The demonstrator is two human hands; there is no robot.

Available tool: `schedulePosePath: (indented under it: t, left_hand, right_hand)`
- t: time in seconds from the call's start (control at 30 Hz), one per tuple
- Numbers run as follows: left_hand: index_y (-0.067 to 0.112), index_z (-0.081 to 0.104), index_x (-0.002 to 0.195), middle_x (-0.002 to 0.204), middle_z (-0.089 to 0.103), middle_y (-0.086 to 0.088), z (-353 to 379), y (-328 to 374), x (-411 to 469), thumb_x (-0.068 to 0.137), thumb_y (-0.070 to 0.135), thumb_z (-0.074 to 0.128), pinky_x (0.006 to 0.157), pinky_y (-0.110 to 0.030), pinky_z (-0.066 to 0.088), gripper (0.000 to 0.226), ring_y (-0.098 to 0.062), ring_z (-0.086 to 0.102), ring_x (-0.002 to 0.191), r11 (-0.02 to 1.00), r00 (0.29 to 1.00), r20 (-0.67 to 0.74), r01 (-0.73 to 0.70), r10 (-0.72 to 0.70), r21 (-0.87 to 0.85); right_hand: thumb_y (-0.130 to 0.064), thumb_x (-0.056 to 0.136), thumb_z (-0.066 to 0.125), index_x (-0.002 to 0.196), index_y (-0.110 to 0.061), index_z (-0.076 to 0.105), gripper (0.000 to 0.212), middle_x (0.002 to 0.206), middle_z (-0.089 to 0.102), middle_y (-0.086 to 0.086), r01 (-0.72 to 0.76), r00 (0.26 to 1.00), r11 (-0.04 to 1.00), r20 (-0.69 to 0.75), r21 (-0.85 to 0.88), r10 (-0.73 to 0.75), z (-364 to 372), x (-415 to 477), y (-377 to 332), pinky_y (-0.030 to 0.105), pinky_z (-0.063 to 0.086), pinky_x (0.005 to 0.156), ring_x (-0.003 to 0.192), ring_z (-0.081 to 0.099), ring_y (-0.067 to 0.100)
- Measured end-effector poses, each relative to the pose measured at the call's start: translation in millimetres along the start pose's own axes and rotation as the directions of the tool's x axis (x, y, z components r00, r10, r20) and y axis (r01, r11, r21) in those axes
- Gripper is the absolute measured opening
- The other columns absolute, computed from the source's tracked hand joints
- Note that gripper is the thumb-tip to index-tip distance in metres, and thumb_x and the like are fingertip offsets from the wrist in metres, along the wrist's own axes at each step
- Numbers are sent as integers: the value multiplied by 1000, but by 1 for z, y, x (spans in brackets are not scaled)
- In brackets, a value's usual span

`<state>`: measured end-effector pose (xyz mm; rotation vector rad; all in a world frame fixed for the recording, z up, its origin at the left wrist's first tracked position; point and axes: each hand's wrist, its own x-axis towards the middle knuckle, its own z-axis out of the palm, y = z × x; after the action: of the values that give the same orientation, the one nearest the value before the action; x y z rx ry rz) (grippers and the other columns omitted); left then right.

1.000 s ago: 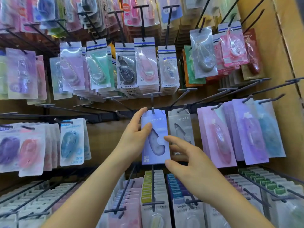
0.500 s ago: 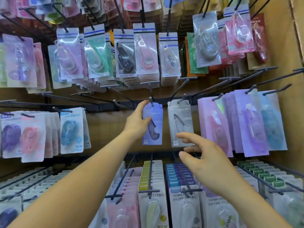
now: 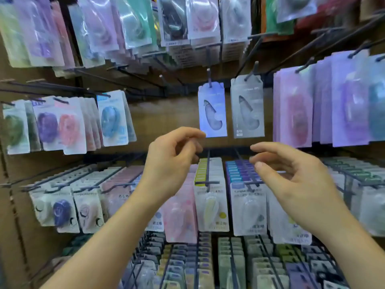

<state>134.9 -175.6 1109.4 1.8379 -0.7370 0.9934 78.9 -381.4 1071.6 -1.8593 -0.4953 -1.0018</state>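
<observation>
Where glossy blister packs (image 3: 112, 117) crowd black wire pegs (image 3: 253, 68) on all sides, the flat lavender-blue card pack (image 3: 212, 109) hangs centre frame beside a grey card pack (image 3: 247, 105). Below it the left hand (image 3: 170, 161) curls loosely, empty (forefinger tip (image 3: 201, 133) at its lower-left corner, contact unclear); the right hand (image 3: 295, 176), fingers slack and parted, hovers apart, lower right.

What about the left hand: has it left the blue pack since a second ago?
Yes. The left hand has dropped down-left, below the blue pack hanging on its hook.

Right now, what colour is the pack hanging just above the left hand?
Pale blue-lavender pack, shown best in the head view, just above the left hand.
</observation>
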Motion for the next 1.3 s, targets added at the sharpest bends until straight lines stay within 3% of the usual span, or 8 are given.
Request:
schedulePosePath:
  t: [0.23, 0.37, 0.43, 0.6, 0.8, 0.97, 1.2, 1.3]
  left_hand:
    - [35, 72, 88, 68, 67, 5, -41, -23, -118, 82, 24, 57, 48, -36, 47, 20, -23, 57, 53, 976, 993, 105, 71, -50, -207]
    - [38, 72, 85, 80, 70, 18, -61, -64, -190, 80, 36, 53, 60, -16, 48, 20, -5, 65, 66, 975, 956, 283, 129, -74, -181]
    - [37, 72, 88, 85, 70, 21, -69, -89, -229, 80, 36, 53, 65, -11, 46, 21, -1, 66, 72, 970, 911, 396, 192, -120, -146]
    - [30, 74, 86, 82, 65, 23, -79, -145, -336, 80, 20, 58, 69, -6, 43, 20, 2, 63, 78, 954, 717, 660, 299, -224, -1]
    - [20, 77, 86, 82, 65, 26, -70, -192, -473, 79, 10, 56, 74, -11, 46, 25, 0, 63, 83, 853, 435, 797, 490, -419, 181]
    - [27, 74, 89, 90, 64, 28, -53, -230, -593, 86, -4, 61, 78, -15, 48, 34, 10, 60, 84, 740, 237, 792, 571, -563, 355]
    - [25, 72, 101, 101, 71, 5, -1, -305, -791, 87, 5, 64, 82, -32, 53, 25, -20, 67, 93, 537, -65, 686, 571, -724, 621]
    - [17, 71, 105, 92, 68, 4, 27, -338, -870, 87, 8, 67, 77, -28, 49, 21, -24, 67, 94, 492, -155, 651, 533, -743, 688]
  right_hand:
    - [-25, 84, 57, 93, -39, 68, 20, 94, 68, -30, 2, 991, 990, -130, -143, -21, 24, -74, -32, 5, 47, 79, 90, 65, -6]
    - [-31, 86, 62, 89, -41, 70, 13, 90, 71, -23, -169, 980, 967, 75, -190, 186, 61, -137, -33, 10, 48, 70, 84, 67, 0]
    - [-30, 91, 66, 95, -39, 70, 11, 91, 72, -18, -274, 911, 909, 217, -315, 350, 83, -177, -22, 16, 49, 72, 86, 65, 1]
    - [-15, 90, 66, 116, -21, 69, 28, 98, 73, -3, -554, 618, 661, 282, -506, 734, 137, -309, 19, 28, 51, 82, 86, 66, 10]
    - [-10, 87, 68, 121, -17, 66, 34, 109, 72, 5, -762, 335, 390, 200, -518, 921, 169, -464, 59, 29, 49, 89, 99, 68, 22]
    - [-6, 85, 65, 118, -18, 67, 35, 113, 72, 6, -824, 189, 222, 117, -521, 975, 187, -592, 105, 38, 51, 91, 104, 67, 27]
    - [-6, 88, 62, 138, -23, 52, 55, 127, 62, -2, -842, 30, 59, 63, -536, 998, 231, -777, 199, 15, 37, 86, 113, 61, 19]
    - [-11, 88, 63, 143, -24, 45, 59, 130, 61, 2, -838, 4, 44, 74, -545, 997, 249, -851, 245, 29, 44, 94, 117, 60, 25]
